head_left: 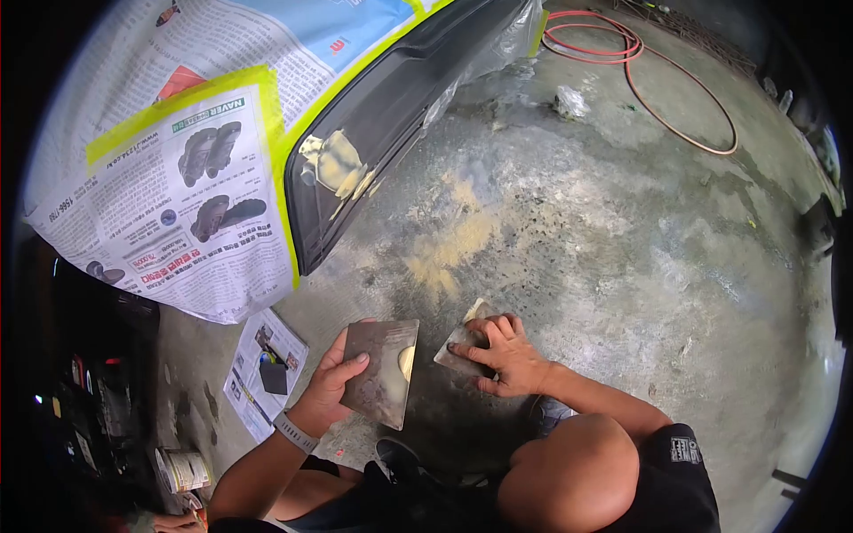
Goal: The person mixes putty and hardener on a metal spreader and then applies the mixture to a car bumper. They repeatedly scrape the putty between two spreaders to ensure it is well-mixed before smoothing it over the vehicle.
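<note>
My left hand [330, 382] grips a flat, roughly square putty board [378, 369], thumb on top. Cream putty [406, 362] clings to the board's right edge. To its right, my right hand [514, 357] holds a flat putty spreader [462, 335], fingers pressed on its face, with a cream smear at its far tip. The two tools are apart, above the floor. Farther up, a dark car trim panel [382, 98] bears a patch of cream putty [336, 164]. Neither hand touches that panel.
Newspaper [222, 258] and yellow-green masking tape [280, 115] cover the bodywork beside the panel. A printed sheet [253, 382] with a dark square piece lies on the concrete floor [622, 266]. There is a can [183, 469] at lower left and a coiled red hose [635, 44] at upper right.
</note>
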### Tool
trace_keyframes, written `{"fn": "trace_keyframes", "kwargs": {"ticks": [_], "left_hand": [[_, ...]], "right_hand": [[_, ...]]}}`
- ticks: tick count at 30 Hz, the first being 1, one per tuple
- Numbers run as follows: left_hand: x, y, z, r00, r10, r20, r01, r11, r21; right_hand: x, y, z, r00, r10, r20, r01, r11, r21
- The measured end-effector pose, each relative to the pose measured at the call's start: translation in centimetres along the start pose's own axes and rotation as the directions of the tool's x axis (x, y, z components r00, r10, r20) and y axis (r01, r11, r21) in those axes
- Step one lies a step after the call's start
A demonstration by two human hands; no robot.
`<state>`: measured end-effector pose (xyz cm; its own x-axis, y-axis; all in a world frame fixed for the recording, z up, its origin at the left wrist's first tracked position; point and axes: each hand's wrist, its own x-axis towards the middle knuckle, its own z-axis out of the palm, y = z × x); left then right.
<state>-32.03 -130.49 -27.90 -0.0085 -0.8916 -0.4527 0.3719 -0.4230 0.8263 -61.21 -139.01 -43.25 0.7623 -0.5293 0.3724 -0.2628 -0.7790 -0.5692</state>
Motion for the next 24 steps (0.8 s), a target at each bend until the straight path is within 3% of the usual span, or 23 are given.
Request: {"fn": "trace_keyframes", "kwargs": {"ticks": [2, 4, 5, 6, 8, 9, 11, 12, 14, 16, 18, 20, 22, 24], "left_hand": [[0.7, 1.5, -1.8, 0.995, -0.039, 0.088, 0.011, 0.956, 0.294], [2.0, 1.7, -5.3, 0.991, -0.119, 0.067, 0.055, 0.796, 0.603], [3.0, 0.8, -8.3, 0.988, -0.136, 0.067, 0.046, 0.688, 0.724], [3.4, 1.1, -9.8, 0.983, -0.156, 0.1, -0.03, 0.394, 0.918], [4.2, 1.1, -12.2, 0.97, -0.231, 0.08, -0.079, 0.014, 0.997], [4.6, 0.7, -12.8, 0.963, -0.258, 0.077, -0.078, 0.005, 0.997], [5.5, -0.9, -13.8, 0.966, -0.257, 0.024, -0.021, 0.014, 1.0], [6.2, -2.4, -15.2, 0.961, -0.274, 0.028, -0.026, 0.01, 1.0], [6.8, -5.8, -18.5, 0.955, -0.278, 0.103, -0.068, 0.132, 0.989], [6.2, -6.7, -18.3, 0.956, -0.283, 0.075, -0.051, 0.092, 0.994], [5.8, -6.9, -18.2, 0.917, -0.395, 0.057, -0.07, -0.019, 0.997], [5.4, -7.2, -18.6, 0.918, -0.386, 0.096, -0.103, 0.002, 0.995], [4.7, -7.3, -18.7, 0.95, -0.303, 0.079, -0.084, -0.003, 0.996], [4.0, -7.1, -18.6, 0.945, -0.324, 0.044, -0.042, 0.012, 0.999]], "right_hand": [[0.8, 0.9, -2.6, 0.999, 0.0, 0.045, 0.002, 0.998, -0.056], [2.4, 1.1, -5.9, 0.987, -0.025, 0.16, 0.067, 0.964, -0.259], [3.5, 0.8, -7.6, 0.945, 0.042, 0.323, 0.065, 0.948, -0.312], [4.7, 0.4, -9.2, 0.877, 0.113, 0.467, 0.07, 0.932, -0.357], [7.4, -0.6, -11.2, 0.659, 0.246, 0.711, 0.214, 0.845, -0.491], [9.0, -1.7, -11.9, 0.518, 0.339, 0.786, 0.301, 0.787, -0.538], [10.8, -2.1, -11.0, 0.425, 0.415, 0.804, 0.369, 0.732, -0.573], [11.6, -2.4, -10.4, 0.409, 0.434, 0.802, 0.385, 0.715, -0.583], [13.6, -3.2, -8.1, 0.441, 0.418, 0.794, 0.342, 0.74, -0.579], [13.5, -3.0, -5.7, 0.478, 0.397, 0.783, 0.307, 0.76, -0.573], [11.8, -2.6, -2.7, 0.495, 0.284, 0.821, 0.386, 0.775, -0.5], [9.6, -2.2, -0.5, 0.439, 0.25, 0.863, 0.427, 0.787, -0.445], [7.6, -2.3, 0.8, 0.402, 0.256, 0.879, 0.313, 0.864, -0.394], [6.4, -2.2, 1.7, 0.383, 0.237, 0.893, 0.31, 0.877, -0.366]]}}
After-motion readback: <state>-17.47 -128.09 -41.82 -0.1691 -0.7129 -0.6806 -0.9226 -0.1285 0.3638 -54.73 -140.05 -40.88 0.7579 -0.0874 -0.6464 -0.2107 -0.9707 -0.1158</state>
